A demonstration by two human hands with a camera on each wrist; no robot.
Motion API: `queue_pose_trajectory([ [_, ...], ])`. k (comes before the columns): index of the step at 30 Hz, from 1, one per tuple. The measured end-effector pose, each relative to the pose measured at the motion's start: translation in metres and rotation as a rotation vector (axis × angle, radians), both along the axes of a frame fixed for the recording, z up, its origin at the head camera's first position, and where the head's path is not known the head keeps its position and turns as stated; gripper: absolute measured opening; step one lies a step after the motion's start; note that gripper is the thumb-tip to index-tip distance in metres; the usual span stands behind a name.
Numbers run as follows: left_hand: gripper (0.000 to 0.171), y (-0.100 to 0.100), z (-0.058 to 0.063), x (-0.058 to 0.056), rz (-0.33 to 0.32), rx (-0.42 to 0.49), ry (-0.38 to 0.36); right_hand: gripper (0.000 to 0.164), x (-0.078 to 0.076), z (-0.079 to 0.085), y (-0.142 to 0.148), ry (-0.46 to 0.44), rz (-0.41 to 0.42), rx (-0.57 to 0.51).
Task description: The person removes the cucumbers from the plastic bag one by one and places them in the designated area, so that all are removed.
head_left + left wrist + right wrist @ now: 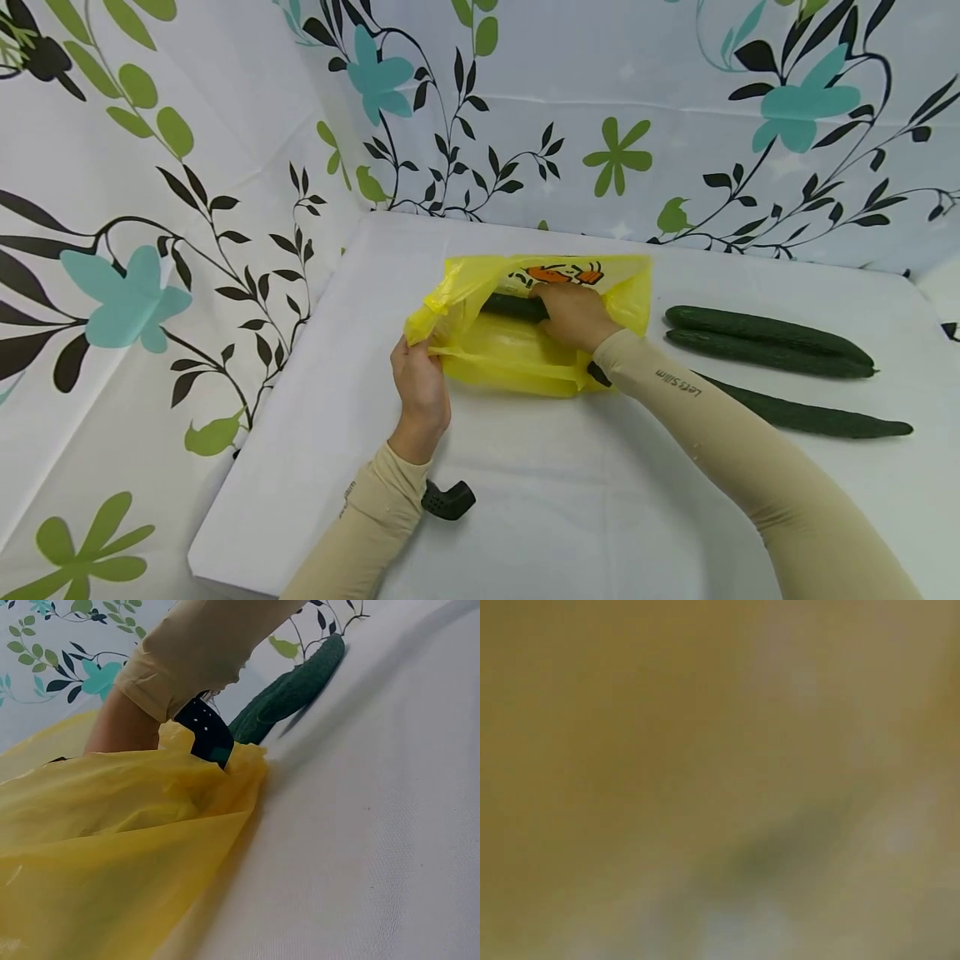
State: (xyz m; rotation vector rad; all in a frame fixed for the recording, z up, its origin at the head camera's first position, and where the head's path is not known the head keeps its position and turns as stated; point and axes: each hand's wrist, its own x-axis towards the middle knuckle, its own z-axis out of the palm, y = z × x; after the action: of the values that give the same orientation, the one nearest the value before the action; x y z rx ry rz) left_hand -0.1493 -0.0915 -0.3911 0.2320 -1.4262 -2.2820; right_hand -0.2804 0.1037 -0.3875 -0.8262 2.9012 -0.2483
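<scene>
A yellow plastic bag (517,360) lies on its side on the white table, its mouth towards me. My left hand (422,396) pinches the rim at the bag's left corner. Inside the mouth, my right hand (573,315) grips the right end of a dark green cucumber (514,307); some fingertips are hidden. In the left wrist view, the bag (112,847) covers most of the right hand, leaving its wrist (124,724) visible above the rim. The right wrist view is a yellowish-brown blur.
Two cucumbers (765,342) lie side by side on the table (525,492), right of the bag. A third cucumber (825,412) is nearer, partly behind my right sleeve. A black wrist camera (450,500) juts from my left forearm. Patterned cloth (525,75) hangs behind the table.
</scene>
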Motion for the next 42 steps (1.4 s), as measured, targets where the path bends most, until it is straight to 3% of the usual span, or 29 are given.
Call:
queue_pose_trajectory([
  [10,0.031,-0.003,0.006,-0.001,0.042,-0.029,0.078,0.039,-0.002,0.020,0.013,-0.100,0.052,-0.105],
  [16,0.029,-0.005,0.008,0.000,0.058,-0.022,0.055,0.039,0.001,0.030,0.015,-0.132,0.072,-0.137],
  [24,0.031,-0.007,0.008,0.001,0.047,-0.025,0.065,0.039,0.005,0.030,0.020,-0.181,0.083,-0.200],
  [37,0.031,-0.006,0.007,0.002,0.039,-0.034,0.076,0.043,0.010,0.041,0.028,-0.326,0.070,-0.349],
  [42,0.031,-0.005,0.007,0.002,0.046,-0.039,0.070,0.043,0.014,0.046,0.030,-0.379,0.106,-0.427],
])
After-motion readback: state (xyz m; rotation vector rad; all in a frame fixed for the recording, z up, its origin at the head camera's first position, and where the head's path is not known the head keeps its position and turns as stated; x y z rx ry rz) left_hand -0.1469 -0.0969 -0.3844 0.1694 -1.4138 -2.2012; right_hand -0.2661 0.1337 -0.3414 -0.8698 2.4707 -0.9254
